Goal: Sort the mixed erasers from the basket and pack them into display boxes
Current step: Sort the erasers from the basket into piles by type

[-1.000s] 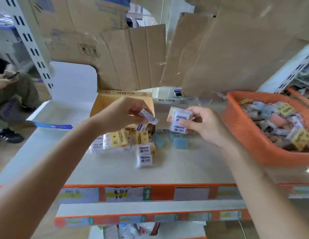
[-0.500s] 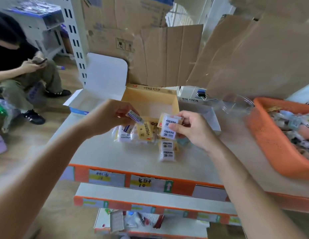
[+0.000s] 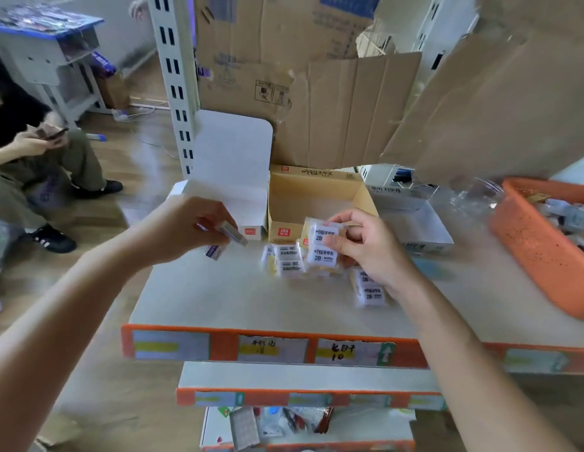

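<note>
Orange plastic basket (image 3: 528,252) now sits far out at 3 o'clock, half cut off; 1 s ago it filled the right side of view. Head has swung left, and both hands moved left with it, off the basket side and toward the boxes. Judging by that: pick phase done for this handful, placement phase starting.

L hand (image 3: 186,230): fingers curled, pinching one slim sleeved eraser (image 3: 233,234) at its tip, same pinch as 1 s ago. It's now at the front lip of the white display box (image 3: 231,177) at 11 o'clock, was over the kraft box before. A second small eraser (image 3: 214,252) lies on the shelf just under the hand; can't tell if touching.

R hand (image 3: 359,249): partly closed, thumb + fingers clamped on a stack of wrapped 2B erasers (image 3: 324,246), unchanged grip, at the front of the kraft-brown display box (image 3: 316,203) at 12 o'clock.

Materials:
- 2B erasers: small rectangular blocks, glossy clear film wrap, white/yellow labels. Slippery, I'd guess.
- Loose 2B packs (image 3: 289,261) on the shelf (image 3: 251,298) btw the hands; more under the R wrist.
- Boxes: thin card, open top, tall back flap on the white one. Kraft box interior looks empty.
- Shelf: smooth pale surface, orange front edge w/ paper labels.
- Basket: rigid, speckled wall, mixed erasers inside, blurred.
</note>
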`<state>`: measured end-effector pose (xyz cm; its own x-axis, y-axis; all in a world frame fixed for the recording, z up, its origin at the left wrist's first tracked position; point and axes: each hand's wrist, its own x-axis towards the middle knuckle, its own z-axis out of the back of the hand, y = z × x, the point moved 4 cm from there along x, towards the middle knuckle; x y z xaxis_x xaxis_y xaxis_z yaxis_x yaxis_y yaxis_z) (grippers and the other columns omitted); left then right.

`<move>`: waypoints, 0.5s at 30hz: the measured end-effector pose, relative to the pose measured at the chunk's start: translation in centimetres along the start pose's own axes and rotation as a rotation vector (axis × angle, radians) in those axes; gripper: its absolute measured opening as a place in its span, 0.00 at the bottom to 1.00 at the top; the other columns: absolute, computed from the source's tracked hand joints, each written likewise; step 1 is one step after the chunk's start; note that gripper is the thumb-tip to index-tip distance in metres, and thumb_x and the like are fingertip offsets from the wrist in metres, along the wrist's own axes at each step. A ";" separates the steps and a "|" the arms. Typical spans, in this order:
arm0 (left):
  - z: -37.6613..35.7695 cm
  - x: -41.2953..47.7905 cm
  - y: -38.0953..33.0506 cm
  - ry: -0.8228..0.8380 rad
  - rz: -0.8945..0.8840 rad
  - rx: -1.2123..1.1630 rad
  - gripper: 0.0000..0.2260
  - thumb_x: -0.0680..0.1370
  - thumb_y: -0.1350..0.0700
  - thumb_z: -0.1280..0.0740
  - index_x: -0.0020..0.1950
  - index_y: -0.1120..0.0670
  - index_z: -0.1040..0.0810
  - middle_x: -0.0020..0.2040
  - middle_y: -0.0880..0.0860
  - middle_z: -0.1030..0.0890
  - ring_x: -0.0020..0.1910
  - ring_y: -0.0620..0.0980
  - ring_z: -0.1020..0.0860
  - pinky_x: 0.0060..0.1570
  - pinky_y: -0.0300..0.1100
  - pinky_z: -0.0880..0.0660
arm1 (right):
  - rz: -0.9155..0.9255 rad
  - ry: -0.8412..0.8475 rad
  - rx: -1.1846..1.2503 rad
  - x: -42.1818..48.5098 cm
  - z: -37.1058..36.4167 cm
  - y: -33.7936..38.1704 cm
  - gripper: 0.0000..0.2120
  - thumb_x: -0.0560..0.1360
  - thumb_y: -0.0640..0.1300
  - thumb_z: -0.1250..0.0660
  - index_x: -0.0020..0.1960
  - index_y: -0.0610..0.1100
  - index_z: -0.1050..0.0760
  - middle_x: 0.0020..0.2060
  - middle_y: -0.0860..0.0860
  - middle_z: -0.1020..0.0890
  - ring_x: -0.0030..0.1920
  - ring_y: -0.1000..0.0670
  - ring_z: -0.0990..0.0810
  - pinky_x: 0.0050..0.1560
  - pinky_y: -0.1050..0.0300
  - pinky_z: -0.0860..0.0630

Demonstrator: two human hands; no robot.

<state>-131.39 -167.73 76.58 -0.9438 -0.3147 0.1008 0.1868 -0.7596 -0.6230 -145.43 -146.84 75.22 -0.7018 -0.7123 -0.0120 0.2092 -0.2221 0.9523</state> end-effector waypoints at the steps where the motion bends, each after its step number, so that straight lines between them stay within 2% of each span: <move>1: 0.2 -0.2 0.6 0.019 0.002 0.038 0.10 0.70 0.65 0.28 0.43 0.50 0.20 0.38 0.43 0.21 0.36 0.39 0.22 0.35 0.23 0.30 | -0.001 -0.012 0.004 0.0 -0.6 0.2 0.07 0.72 0.37 0.30 0.46 0.46 0.26 0.36 0.48 0.16 0.33 0.54 0.19 0.30 0.58 0.23; 3: 0.2 -0.5 1.6 0.054 -0.023 0.114 0.07 0.71 0.63 0.28 0.44 0.51 0.19 0.39 0.44 0.22 0.39 0.37 0.23 0.35 0.24 0.30 | -0.002 -0.035 -0.012 0.0 -1.8 0.5 0.06 0.73 0.38 0.30 0.46 0.47 0.25 0.35 0.51 0.16 0.33 0.54 0.18 0.31 0.56 0.22; 6: -0.2 -0.7 2.6 0.084 -0.120 0.189 0.06 0.71 0.62 0.29 0.46 0.54 0.18 0.42 0.47 0.24 0.36 0.36 0.25 0.35 0.24 0.31 | 0.018 -0.063 -0.076 -0.1 -3.5 0.8 0.06 0.73 0.40 0.30 0.44 0.49 0.24 0.37 0.51 0.16 0.40 0.47 0.16 0.41 0.43 0.20; 8: -0.7 -0.8 2.8 0.093 -0.190 0.249 0.06 0.72 0.61 0.29 0.47 0.54 0.17 0.43 0.46 0.24 0.34 0.37 0.28 0.35 0.26 0.34 | 0.038 -0.071 -0.121 -0.3 -4.3 1.1 0.06 0.73 0.40 0.30 0.44 0.50 0.24 0.38 0.51 0.15 0.43 0.45 0.16 0.45 0.42 0.21; 11: -1.0 -0.8 2.9 0.065 -0.278 0.329 0.06 0.73 0.61 0.30 0.48 0.54 0.18 0.44 0.46 0.23 0.35 0.43 0.26 0.38 0.30 0.35 | 0.035 -0.138 -0.129 -0.8 -3.6 1.4 0.07 0.74 0.38 0.31 0.44 0.50 0.24 0.38 0.50 0.16 0.40 0.47 0.17 0.44 0.47 0.21; 13: -0.9 -0.8 2.8 0.007 -0.337 0.386 0.06 0.71 0.62 0.28 0.47 0.54 0.17 0.45 0.49 0.20 0.39 0.50 0.21 0.38 0.36 0.32 | 0.011 -0.188 -0.087 -1.0 -2.3 1.4 0.07 0.74 0.37 0.32 0.45 0.49 0.24 0.38 0.49 0.16 0.37 0.50 0.18 0.37 0.53 0.21; 15: -0.9 -0.8 2.7 -0.054 -0.425 0.459 0.09 0.66 0.63 0.24 0.43 0.54 0.17 0.42 0.50 0.20 0.38 0.52 0.21 0.34 0.39 0.28 | -0.011 -0.189 -0.060 -1.3 -1.7 1.4 0.07 0.74 0.36 0.33 0.46 0.48 0.25 0.37 0.49 0.16 0.34 0.54 0.18 0.30 0.62 0.24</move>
<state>-130.34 -169.04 74.11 -0.9485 0.0497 0.3129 -0.0927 -0.9879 -0.1242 -143.07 -147.34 76.02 -0.8187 -0.5728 0.0406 0.2372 -0.2729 0.9324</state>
